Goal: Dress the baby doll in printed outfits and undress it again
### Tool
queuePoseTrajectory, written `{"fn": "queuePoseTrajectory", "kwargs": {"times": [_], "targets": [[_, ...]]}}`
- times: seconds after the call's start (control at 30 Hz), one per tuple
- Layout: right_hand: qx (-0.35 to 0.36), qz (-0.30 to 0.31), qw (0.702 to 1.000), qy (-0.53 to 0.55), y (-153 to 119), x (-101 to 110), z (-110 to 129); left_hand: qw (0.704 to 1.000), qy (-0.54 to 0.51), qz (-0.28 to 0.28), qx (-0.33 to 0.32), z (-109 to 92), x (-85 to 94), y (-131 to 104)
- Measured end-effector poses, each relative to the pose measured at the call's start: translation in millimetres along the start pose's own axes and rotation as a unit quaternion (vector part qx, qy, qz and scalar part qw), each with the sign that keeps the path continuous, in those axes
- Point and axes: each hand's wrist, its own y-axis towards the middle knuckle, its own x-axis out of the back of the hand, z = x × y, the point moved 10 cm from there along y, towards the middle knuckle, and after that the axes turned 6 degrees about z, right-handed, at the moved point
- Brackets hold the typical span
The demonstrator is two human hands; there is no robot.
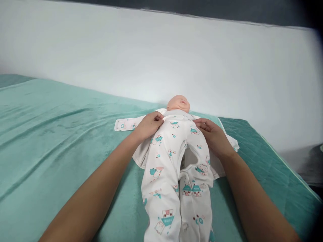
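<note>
A baby doll [178, 103] lies on its back with its bald head toward the wall. White baby pants [161, 164] with teal and red cartoon prints cover its front, from the upper body down toward me. My left hand [150, 125] pinches the left end of the waistband, and my right hand [213, 135] is closed on the right end. Under the pants spreads a white baby shirt [140, 154], one sleeve stretched out to the left and the other partly hidden behind my right hand. The doll's legs cannot be made out.
A teal bedsheet [63, 134] with soft creases covers the bed. On the right a darker green quilted mattress side [267, 158] shows, with a pale piped edge. A white wall [151, 53] rises directly behind the doll's head. Something dark sits at the far right edge.
</note>
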Motion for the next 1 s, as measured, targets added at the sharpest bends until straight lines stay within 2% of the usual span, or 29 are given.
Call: {"fn": "queuePoseTrajectory", "kwargs": {"times": [0.13,0.2,0.37,0.53,0.67,0.83,0.93,1.0], "targets": [[0.021,0.036,0.999,-0.013,-2.2,-7.2,6.4,0.998,0.056,0.021,-0.01,-2.4,0.0,0.3],[0.026,0.013,0.999,-0.035,-2.2,-5.1,6.5,0.996,0.087,0.014,-0.02,-4.7,0.7,0.4],[-0.007,-0.073,0.985,-0.153,-6.2,7.5,5.2,0.982,0.164,-0.066,-0.069,-16.5,8.0,-2.9],[-0.014,-0.093,0.964,-0.25,-9.9,9.9,11.8,0.971,0.192,-0.101,-0.101,-21.6,8.7,-5.2],[0.001,-0.128,0.959,-0.254,-7.4,16.4,9.5,0.973,0.177,-0.122,-0.079,-14.8,13.0,-3.4],[-0.016,-0.157,0.966,-0.206,0.6,28.1,-10.6,0.975,0.142,-0.168,-0.033,1.3,20.5,-2.8],[-0.002,-0.159,0.974,-0.164,2.3,26.6,-13.6,0.977,0.135,-0.161,-0.021,6.9,18.4,-1.0],[0.017,-0.172,0.969,-0.177,-0.9,24.6,-7.1,0.981,0.125,-0.148,-0.018,8.1,16.5,0.2]]}}
